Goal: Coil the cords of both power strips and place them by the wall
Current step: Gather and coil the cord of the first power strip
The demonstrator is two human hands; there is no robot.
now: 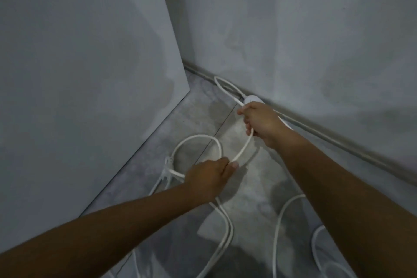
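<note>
A white power strip (253,99) lies on the floor against the base of the wall (304,40), mostly hidden behind my right hand (259,121). My right hand grips its white cord (242,150) just in front of the strip. The cord arcs down to my left hand (208,178), which pinches it and holds a loop (194,137) above the floor. A short bend of cord (222,87) runs along the wall beyond the strip. More white cord (225,230) trails on the floor toward me.
A grey panel (90,74) stands on the left, its lower edge meeting the grey floor (198,108). Further loops of white cord (278,228) lie at the lower right. A white plug (168,166) sits left of my left hand.
</note>
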